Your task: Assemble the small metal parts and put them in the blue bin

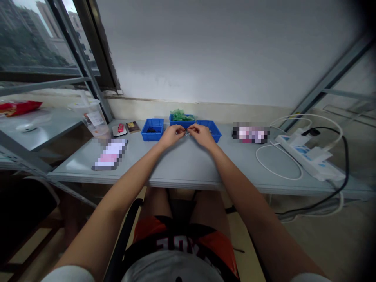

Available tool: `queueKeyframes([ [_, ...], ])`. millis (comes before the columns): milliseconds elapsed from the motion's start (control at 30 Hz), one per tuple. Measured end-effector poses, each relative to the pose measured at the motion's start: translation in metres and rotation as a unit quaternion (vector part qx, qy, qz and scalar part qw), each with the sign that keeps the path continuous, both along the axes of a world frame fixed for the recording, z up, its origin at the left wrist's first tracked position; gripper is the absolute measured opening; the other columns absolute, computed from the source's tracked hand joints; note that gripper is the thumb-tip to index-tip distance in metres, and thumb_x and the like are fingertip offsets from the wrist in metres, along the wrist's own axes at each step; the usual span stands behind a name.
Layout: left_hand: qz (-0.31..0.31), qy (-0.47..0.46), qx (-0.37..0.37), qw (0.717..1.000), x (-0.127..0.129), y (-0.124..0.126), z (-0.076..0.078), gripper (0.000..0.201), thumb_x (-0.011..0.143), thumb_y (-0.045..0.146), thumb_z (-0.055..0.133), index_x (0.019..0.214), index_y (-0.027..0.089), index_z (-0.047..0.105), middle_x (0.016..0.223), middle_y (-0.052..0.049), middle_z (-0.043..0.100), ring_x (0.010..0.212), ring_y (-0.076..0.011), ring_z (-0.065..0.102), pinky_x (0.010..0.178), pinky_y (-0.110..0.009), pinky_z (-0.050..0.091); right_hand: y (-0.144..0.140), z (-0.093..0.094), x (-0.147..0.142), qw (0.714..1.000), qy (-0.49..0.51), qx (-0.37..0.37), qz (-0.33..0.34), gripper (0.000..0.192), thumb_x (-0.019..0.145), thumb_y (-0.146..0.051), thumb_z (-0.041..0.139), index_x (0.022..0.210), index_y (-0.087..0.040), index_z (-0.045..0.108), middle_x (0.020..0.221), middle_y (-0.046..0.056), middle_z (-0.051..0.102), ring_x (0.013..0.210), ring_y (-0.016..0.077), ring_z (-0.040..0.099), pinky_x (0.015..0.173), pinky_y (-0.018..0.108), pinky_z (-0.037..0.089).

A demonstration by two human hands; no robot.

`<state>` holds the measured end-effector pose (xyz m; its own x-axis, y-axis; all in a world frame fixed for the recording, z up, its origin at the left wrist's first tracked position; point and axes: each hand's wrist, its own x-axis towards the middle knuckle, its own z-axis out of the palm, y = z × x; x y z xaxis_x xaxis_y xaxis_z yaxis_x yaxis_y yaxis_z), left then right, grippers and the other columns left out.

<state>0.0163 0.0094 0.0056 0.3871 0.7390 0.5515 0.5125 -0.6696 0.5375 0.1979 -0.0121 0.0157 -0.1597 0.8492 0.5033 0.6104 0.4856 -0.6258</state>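
Note:
My left hand (172, 135) and my right hand (201, 135) meet over the grey table, fingers pinched and tips nearly touching. Small shiny bits (187, 133) show between the fingertips, too tiny to name. Just left of my left hand stands a blue bin (152, 136) with dark small pieces in it. Behind both hands, another blue bin (176, 122) holds crumpled green plastic (179, 115). A third blue bin (216, 135) sits behind and right of my right hand, which partly hides it; its contents are hard to see.
On the left are a phone (111, 154), a lidded plastic cup (95, 119), a small white tray (115, 131) with a red item, and a dark box (133, 126). On the right lie a blurred-out device (251, 134) and a white power strip (311, 158) with looping cables.

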Motion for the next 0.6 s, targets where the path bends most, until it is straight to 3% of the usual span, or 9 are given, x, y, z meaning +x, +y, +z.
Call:
queueKeyframes([
  [167,0.001,-0.052,0.008,0.999,0.002,-0.001,0.002,0.015,0.087,0.023,0.059,0.094,0.015,0.07,0.093,-0.007,0.072,0.083,-0.0149,0.064,0.077,-0.027,0.05,0.002,-0.003,0.004,0.999,-0.023,-0.02,0.041,0.019,0.083,-0.03,0.058,0.09,-0.018,0.071,0.084,0.005,0.072,0.073,0.0164,0.059,0.071,0.027,0.043],
  [367,-0.033,-0.023,0.029,0.999,0.004,-0.006,0.002,0.017,0.088,0.026,0.06,0.096,0.016,0.071,0.093,-0.007,0.07,0.082,-0.015,0.063,0.077,-0.027,0.05,0.005,-0.011,0.0,0.994,-0.079,-0.015,0.074,0.022,0.086,-0.029,0.052,0.089,-0.016,0.07,0.078,0.002,0.068,0.07,0.0155,0.056,0.067,0.026,0.039],
  [600,0.002,-0.031,0.038,0.999,0.002,-0.002,0.002,0.014,0.088,0.023,0.06,0.095,0.016,0.07,0.093,-0.007,0.071,0.082,-0.0151,0.063,0.077,-0.027,0.049,0.004,-0.006,0.002,0.999,-0.038,-0.008,0.026,0.02,0.086,-0.03,0.056,0.093,-0.018,0.071,0.085,0.005,0.072,0.075,0.0172,0.061,0.073,0.028,0.043],
])
